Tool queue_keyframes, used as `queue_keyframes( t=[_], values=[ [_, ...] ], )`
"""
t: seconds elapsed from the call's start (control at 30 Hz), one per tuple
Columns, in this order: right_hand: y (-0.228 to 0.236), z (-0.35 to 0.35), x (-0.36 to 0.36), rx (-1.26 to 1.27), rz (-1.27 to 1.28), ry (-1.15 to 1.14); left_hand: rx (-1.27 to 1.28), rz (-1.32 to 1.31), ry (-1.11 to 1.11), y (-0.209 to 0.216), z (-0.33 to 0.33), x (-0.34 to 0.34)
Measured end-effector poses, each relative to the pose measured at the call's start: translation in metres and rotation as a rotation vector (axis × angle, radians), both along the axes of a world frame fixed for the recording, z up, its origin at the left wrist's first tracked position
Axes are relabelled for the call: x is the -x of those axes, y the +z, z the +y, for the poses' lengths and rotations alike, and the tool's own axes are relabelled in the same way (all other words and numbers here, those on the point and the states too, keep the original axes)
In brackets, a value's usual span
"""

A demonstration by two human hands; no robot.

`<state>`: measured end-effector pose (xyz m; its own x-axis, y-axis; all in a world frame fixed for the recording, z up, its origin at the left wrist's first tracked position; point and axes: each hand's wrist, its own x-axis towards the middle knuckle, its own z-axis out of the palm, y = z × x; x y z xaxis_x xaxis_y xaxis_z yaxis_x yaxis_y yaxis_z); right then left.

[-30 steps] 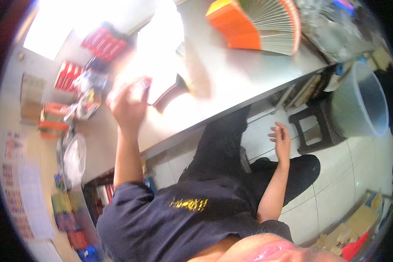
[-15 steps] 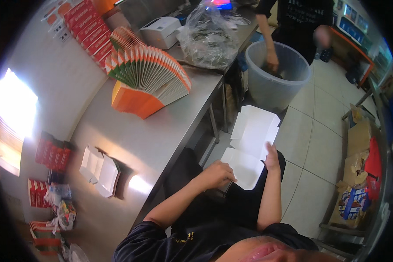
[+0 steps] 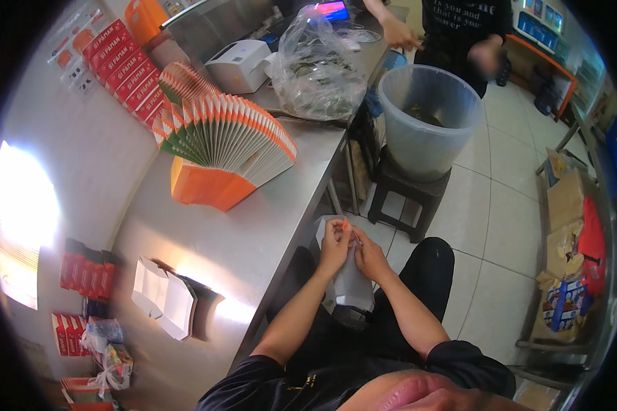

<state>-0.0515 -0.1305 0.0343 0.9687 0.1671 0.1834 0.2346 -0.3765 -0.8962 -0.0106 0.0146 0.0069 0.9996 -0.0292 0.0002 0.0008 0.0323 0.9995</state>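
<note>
In front of my lap my left hand (image 3: 334,244) and my right hand (image 3: 369,256) work close together, both with fingers pinched. A small orange piece (image 3: 346,225) shows at the left fingertips; it may be a corner of a carton, but I cannot tell. What the right fingers pinch is hidden. Under both hands lies a long greyish-white surface (image 3: 354,286), partly covered by them; whether it is the folded carton is unclear. On the steel table to my left an opened white paper carton (image 3: 163,299) rests on its own.
Fanned, nested orange and green cartons (image 3: 236,140) occupy the steel table (image 3: 206,233). Beyond them sit a white printer (image 3: 238,65) and a clear bag (image 3: 319,79). A translucent bucket (image 3: 425,144) stands on a dark stool (image 3: 413,195), with a co-worker (image 3: 463,41) behind it.
The open white carton between my hands no longer shows its inside. My hands have come together, and the right has moved left. The co-worker's hand has risen out of the bucket.
</note>
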Motion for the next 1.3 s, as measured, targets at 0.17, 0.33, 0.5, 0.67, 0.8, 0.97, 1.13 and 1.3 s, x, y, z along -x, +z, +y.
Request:
queue_keyframes(
  t=[0.17,0.33,0.5,0.67,0.8,0.97,1.13,1.3],
  values=[
    [-0.012,0.002,-0.01,-0.069,-0.087,0.006,-0.013,0.01,0.094,-0.001,0.007,-0.01],
    [-0.007,-0.001,-0.01,-0.056,-0.217,-0.018,-0.03,0.074,0.122,0.002,0.007,-0.011],
    [-0.008,-0.007,-0.009,-0.068,-0.226,-0.071,-0.022,0.116,0.081,0.009,0.002,-0.009],
    [-0.018,-0.001,-0.013,-0.233,-0.048,-0.393,-0.012,0.189,-0.04,-0.001,0.007,-0.002],
    [-0.048,-0.014,-0.025,-0.444,0.093,-0.446,-0.055,0.203,-0.133,0.0,-0.003,0.009],
    [-0.041,-0.012,-0.022,-0.406,0.101,-0.367,-0.073,0.224,-0.111,0.002,-0.001,0.01],
    [-0.038,-0.013,-0.019,-0.408,0.042,-0.274,-0.151,0.143,-0.108,0.004,-0.005,0.014],
    [-0.051,-0.015,-0.022,-0.351,0.039,-0.275,-0.244,0.065,-0.108,0.009,-0.003,0.013]
  ],
)
